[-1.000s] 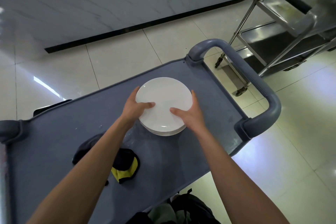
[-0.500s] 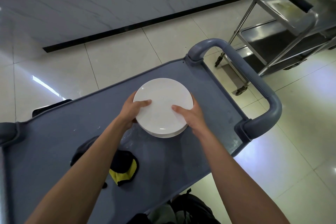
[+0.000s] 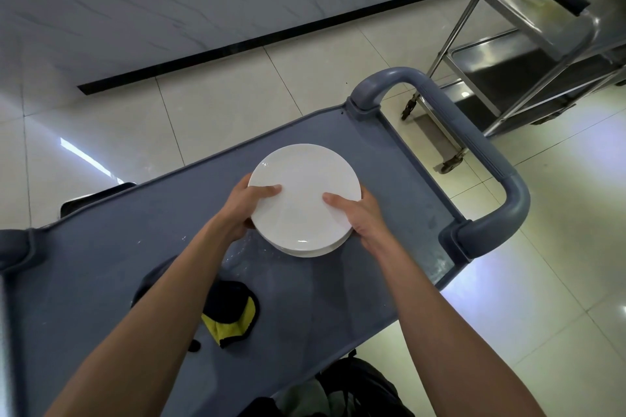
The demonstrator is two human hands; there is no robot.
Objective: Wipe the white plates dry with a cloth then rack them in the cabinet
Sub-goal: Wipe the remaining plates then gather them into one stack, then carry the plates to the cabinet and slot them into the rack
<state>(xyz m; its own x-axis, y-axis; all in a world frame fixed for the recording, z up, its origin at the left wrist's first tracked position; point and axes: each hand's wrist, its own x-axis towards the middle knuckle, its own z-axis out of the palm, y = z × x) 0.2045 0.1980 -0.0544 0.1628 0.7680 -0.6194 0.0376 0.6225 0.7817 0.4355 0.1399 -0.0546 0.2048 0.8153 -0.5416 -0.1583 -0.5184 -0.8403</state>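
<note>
Both hands have tightened in on the white plates [image 3: 305,200] since a second ago, and the stack now looks nudged a touch toward the near edge of the grey cart [image 3: 84,274], perhaps just lifting off it, though from this angle I cannot tell whether the bottom plate has cleared the surface. Left hand [image 3: 242,210] grips the stack's left rim, thumb lying across the top plate, fingers curled underneath. Right hand [image 3: 355,213] mirrors it on the right rim, thumb on top, fingers wrapped below. So the whole stack is taken as one, not a single plate. The stack sits near the cart's curved handle [image 3: 481,159], toward that end of the deck. Water drops glint on the deck just beside the plates, so they are likely still wet. The black and yellow cloth [image 3: 230,315] lies untouched on the cart, nearer the person than the plates. Wiping has not begun; no cabinet is in view.
</note>
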